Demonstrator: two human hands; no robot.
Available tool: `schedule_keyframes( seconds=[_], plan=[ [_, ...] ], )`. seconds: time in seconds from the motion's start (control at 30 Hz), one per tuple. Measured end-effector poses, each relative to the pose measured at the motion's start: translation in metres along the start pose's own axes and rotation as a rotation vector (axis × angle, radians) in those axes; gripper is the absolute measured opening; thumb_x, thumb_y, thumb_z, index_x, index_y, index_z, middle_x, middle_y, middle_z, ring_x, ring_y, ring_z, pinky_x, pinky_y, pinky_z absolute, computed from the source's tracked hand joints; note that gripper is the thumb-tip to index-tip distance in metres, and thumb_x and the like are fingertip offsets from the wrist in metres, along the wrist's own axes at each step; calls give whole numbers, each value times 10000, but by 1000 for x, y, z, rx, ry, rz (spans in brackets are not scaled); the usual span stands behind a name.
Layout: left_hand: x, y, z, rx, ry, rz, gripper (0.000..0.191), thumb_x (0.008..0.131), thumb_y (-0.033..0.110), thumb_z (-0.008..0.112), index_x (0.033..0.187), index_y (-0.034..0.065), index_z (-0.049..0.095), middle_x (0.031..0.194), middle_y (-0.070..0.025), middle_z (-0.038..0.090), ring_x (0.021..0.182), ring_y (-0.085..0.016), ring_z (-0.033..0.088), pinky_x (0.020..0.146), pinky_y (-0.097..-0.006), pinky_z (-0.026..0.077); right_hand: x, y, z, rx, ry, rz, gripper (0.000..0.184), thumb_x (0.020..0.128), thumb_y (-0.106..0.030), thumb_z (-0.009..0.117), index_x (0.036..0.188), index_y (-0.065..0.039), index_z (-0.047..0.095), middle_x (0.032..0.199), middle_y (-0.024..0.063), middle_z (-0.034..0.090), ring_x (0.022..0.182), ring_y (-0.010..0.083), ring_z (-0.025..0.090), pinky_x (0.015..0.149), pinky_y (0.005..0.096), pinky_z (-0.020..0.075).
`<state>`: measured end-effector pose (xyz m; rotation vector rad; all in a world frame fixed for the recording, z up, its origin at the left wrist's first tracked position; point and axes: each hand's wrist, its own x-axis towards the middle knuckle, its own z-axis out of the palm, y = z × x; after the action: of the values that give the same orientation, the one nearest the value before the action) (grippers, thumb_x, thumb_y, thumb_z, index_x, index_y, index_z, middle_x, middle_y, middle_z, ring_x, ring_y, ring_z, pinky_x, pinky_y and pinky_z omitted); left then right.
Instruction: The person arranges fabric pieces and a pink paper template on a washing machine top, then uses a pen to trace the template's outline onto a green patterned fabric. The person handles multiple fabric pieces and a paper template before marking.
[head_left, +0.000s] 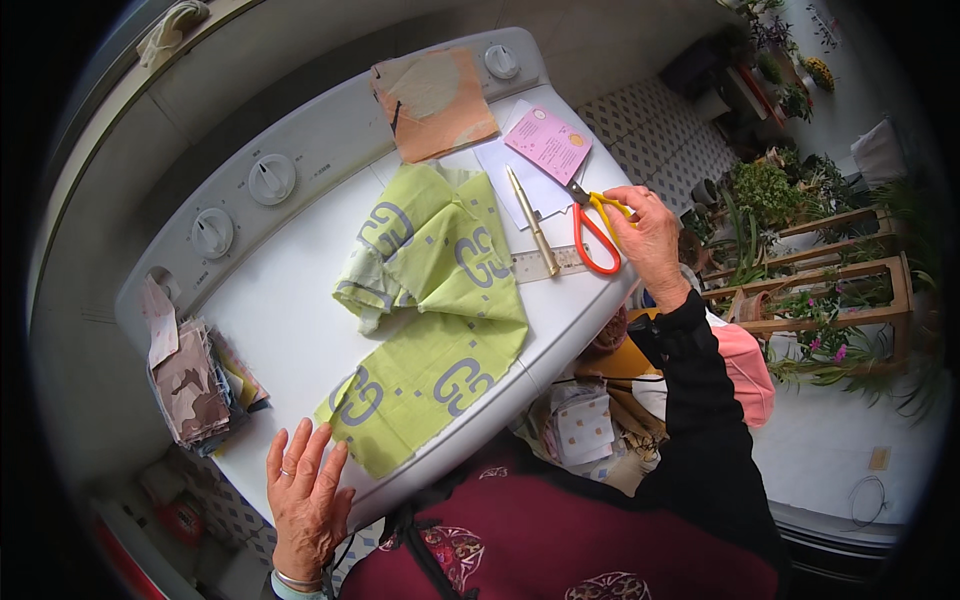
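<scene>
A length of green patterned fabric (427, 375) lies on the white top of a washing machine (277, 300), its far part folded and crumpled. My left hand (306, 476) rests at the fabric's near left corner, fingers spread. At the right, my right hand (646, 236) has its thumb and fingers on the yellow handle of a pair of scissors (598, 229); the other handle is red. The blades point away, partly hidden by a pink printed card (549, 145). A metallic pen (532, 219) lies across a clear ruler (534, 264), beside white paper (499, 169).
An orange and beige fabric stack (435, 105) lies by the control panel's knobs (271, 180). Another stack of fabric pieces (191, 382) sits at the left end. Below the right edge are more cloth squares (583, 427). Potted plants stand by a wooden rack (825, 319).
</scene>
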<state>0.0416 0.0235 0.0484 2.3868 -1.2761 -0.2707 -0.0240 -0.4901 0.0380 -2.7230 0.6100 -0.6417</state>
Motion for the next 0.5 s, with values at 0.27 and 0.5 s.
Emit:
schedule_keyframes(
  seconds=[0.27, 0.5],
  plan=[
    [8, 7, 39, 115, -82, -23, 582, 861, 244, 681, 1405, 67, 574, 1506, -172, 526, 1466, -387, 420, 1236, -638, 190, 45, 16, 22, 30, -96, -165, 548, 864, -324, 790, 1299, -25, 644, 1365, 186, 586, 1259, 342, 554, 1063, 422, 472],
    [-1, 2, 43, 78, -64, -65, 519, 989, 375, 567, 1411, 75, 597, 1512, -160, 541, 1493, -375, 397, 1242, -621, 176, 78, 18, 32, -109, -411, -179, 723, 846, -388, 808, 1422, -31, 557, 1445, 238, 540, 1351, 375, 521, 1128, 446, 444]
  ],
)
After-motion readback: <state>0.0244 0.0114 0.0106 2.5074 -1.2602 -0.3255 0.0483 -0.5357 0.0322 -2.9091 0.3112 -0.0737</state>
